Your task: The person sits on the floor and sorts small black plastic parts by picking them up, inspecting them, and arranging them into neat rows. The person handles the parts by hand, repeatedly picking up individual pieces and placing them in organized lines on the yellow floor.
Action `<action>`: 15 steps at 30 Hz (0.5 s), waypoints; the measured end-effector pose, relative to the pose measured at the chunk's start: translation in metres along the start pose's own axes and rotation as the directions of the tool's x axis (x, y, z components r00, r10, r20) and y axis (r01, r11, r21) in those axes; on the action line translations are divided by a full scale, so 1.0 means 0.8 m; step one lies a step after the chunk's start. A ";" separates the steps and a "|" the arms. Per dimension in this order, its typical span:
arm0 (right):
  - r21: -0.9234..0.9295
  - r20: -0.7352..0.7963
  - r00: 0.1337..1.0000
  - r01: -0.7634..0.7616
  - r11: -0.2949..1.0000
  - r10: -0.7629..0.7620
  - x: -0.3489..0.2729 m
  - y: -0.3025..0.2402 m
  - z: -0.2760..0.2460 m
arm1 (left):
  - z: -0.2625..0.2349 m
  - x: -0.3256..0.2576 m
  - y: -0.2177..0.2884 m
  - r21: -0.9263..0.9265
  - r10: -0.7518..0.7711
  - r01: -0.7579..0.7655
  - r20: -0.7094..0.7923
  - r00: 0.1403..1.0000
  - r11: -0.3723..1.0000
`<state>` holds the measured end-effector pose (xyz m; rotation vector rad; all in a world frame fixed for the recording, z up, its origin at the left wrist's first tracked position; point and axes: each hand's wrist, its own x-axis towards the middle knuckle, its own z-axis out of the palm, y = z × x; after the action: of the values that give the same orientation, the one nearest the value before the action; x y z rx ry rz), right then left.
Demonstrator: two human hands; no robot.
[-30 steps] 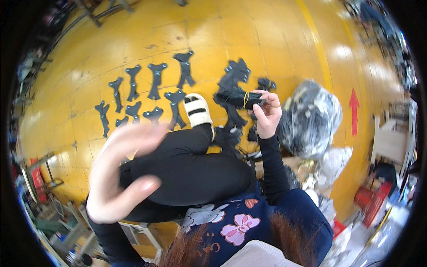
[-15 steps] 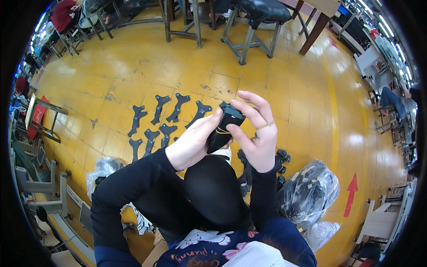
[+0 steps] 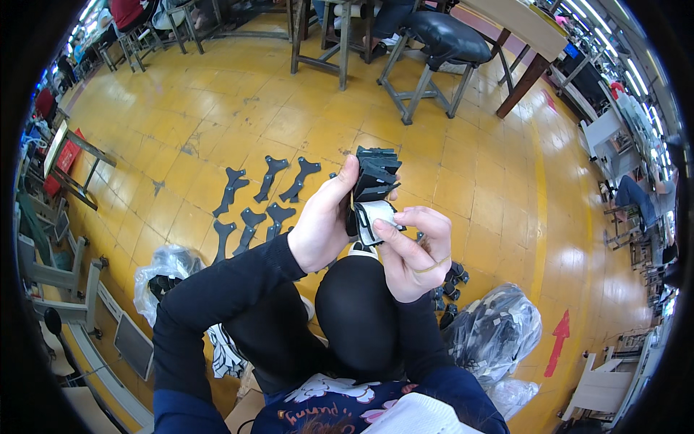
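While both hands clamp the bundle of black cut pieces [image 3: 374,189] (fingers wrapped tight), more pieces [image 3: 264,199] lie below.

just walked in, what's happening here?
A person crouched over a yellow tiled floor holds a stack of flat black cut pieces with a white slip in both hands. The left hand grips the stack from the side; the right hand, a rubber band around its fingers, works at the lower end. More black bone-shaped pieces lie in rows on the floor, with clear plastic bags alongside.
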<state>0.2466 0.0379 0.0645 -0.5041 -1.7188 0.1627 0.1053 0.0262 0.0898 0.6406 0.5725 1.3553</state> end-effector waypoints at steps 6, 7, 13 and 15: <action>-0.034 0.092 0.995 -0.044 0.998 0.047 0.002 -0.001 -0.002 | 0.008 0.000 0.002 -0.104 -0.064 0.051 -0.126 0.990 0.993; -0.014 0.094 0.994 -0.061 0.998 0.062 0.004 -0.002 0.000 | 0.002 0.000 0.001 -0.117 -0.068 0.057 -0.085 0.994 0.991; 0.069 0.150 0.983 -0.116 0.991 0.105 0.011 0.001 0.008 | -0.005 0.004 -0.004 -0.132 -0.078 0.059 -0.149 0.986 0.990; 0.074 0.154 0.984 -0.107 0.991 0.095 0.010 0.002 0.007 | 0.001 0.004 -0.001 -0.094 -0.067 0.048 -0.216 0.974 0.994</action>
<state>0.2402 0.0438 0.0701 -0.5299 -1.8253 0.3504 0.1067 0.0296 0.0901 0.4021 0.6993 1.3976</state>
